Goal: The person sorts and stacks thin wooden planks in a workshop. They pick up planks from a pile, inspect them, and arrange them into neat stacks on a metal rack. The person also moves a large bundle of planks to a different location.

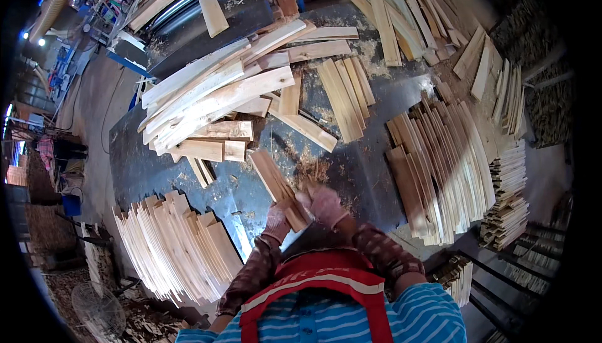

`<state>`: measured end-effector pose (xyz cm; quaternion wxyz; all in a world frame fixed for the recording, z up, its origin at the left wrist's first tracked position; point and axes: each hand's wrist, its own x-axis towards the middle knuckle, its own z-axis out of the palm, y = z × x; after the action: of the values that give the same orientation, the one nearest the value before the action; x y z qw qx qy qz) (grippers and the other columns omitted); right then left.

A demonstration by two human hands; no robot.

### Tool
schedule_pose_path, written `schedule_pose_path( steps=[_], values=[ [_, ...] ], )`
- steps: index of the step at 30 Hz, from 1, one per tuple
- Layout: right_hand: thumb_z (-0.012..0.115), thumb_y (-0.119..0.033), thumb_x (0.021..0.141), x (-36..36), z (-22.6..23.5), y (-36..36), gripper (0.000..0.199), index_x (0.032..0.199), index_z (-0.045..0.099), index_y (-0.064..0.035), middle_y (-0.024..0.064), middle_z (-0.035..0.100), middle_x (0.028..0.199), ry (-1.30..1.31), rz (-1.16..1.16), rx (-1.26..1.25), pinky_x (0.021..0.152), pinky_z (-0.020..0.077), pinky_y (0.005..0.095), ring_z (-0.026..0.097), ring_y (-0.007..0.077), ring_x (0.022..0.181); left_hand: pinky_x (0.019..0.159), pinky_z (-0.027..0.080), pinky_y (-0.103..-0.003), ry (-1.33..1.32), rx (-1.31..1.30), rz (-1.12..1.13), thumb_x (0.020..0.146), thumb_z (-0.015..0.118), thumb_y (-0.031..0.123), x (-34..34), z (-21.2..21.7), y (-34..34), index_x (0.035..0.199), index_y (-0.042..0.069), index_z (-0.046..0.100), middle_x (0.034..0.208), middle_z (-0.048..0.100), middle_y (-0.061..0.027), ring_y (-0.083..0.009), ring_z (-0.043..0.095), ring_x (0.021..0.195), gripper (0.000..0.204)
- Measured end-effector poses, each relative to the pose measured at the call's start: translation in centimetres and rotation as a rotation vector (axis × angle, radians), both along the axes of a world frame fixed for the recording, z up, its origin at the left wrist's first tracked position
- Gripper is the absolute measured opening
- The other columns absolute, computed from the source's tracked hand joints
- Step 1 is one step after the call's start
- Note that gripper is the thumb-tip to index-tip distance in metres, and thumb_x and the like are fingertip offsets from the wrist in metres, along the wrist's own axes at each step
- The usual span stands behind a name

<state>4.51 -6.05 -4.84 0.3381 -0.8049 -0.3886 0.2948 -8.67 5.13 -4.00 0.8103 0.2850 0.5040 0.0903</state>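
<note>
A short stack of wooden boards (269, 174) is held slantwise in front of my body, its lower end close to the red apron. My left hand (276, 221), in a pale glove, is closed around the left side of these boards near the lower end. On their right side is my right hand (327, 207), gloved too, with its fingers close against the boards' edge. Those fingers are blurred, so whether they grip the wood cannot be made out. Beneath both hands lies the dark tabletop (364, 183), strewn with wood shavings (313, 168).
Beyond my hands lies a loose heap of boards (219, 101). Rows of boards stand packed at the left (179, 242) and right (442, 170). More boards (392, 14) are spread at the far right. A machine (210, 42) with a board on it stands at the back.
</note>
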Motion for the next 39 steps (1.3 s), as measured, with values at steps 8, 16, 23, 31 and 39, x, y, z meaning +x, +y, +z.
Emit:
schedule_pose_path(
  steps=[8, 16, 23, 31, 39],
  values=[
    [0.068, -0.031, 0.082, 14.6, -3.5, 8.1, 0.071, 0.141, 0.042, -0.0030, 0.0189, 0.054, 0.137, -0.596, -0.009, -0.396, 0.090, 0.0519, 0.0448, 0.059, 0.0351, 0.114, 0.083, 0.059, -0.043, -0.237, -0.429, 0.277, 0.090, 0.062, 0.006, -5.2, -5.1, 1.8, 0.121, -0.004, 0.059, 0.104, 0.069, -0.0181, -0.0334, 0.068, 0.091, 0.032],
    [0.068, -0.044, 0.084, 12.2, -2.2, 3.2, 0.041, 0.117, 0.067, -0.0201, 0.0185, 0.067, 0.111, -0.064, -0.161, -0.446, 0.083, 0.0539, 0.0460, 0.067, 0.0373, 0.096, 0.072, 0.053, -0.033, 0.306, 0.222, -0.339, 0.087, 0.072, 0.032, -6.5, -5.7, 2.0, 0.116, 0.000, 0.065, 0.093, 0.070, -0.0045, -0.0184, 0.066, 0.082, 0.044],
    [0.072, -0.035, 0.081, 8.7, -3.2, 5.6, 0.066, 0.133, 0.047, -0.0037, 0.0154, 0.044, 0.140, -0.481, -0.139, -0.326, 0.107, 0.0386, 0.0475, 0.041, 0.0357, 0.133, 0.088, 0.050, -0.037, 0.707, 1.002, -0.374, 0.082, 0.076, 0.037, -4.0, -7.6, 4.6, 0.130, 0.014, 0.061, 0.114, 0.070, -0.0135, -0.0229, 0.065, 0.103, 0.056],
    [0.071, -0.022, 0.078, 14.3, -2.8, 6.1, 0.042, 0.114, 0.059, -0.0036, 0.0153, 0.066, 0.108, -0.413, -0.123, -0.410, 0.081, 0.0567, 0.0441, 0.067, 0.0357, 0.099, 0.094, 0.050, -0.031, 0.280, 0.353, -0.293, 0.087, 0.075, 0.020, -0.3, -4.4, 4.1, 0.134, 0.002, 0.057, 0.119, 0.067, -0.0098, -0.0207, 0.063, 0.110, 0.054],
    [0.064, -0.042, 0.085, 7.5, 13.8, 2.1, 0.052, 0.120, 0.062, -0.0043, 0.0163, 0.067, 0.110, -0.272, 0.082, -0.451, 0.079, 0.0571, 0.0443, 0.070, 0.0327, 0.093, 0.092, 0.054, -0.037, -0.455, -0.183, -0.103, 0.101, 0.055, 0.039, 11.2, 3.4, 4.9, 0.134, 0.005, 0.053, 0.121, 0.064, -0.0124, -0.0274, 0.064, 0.108, 0.047]
  ],
)
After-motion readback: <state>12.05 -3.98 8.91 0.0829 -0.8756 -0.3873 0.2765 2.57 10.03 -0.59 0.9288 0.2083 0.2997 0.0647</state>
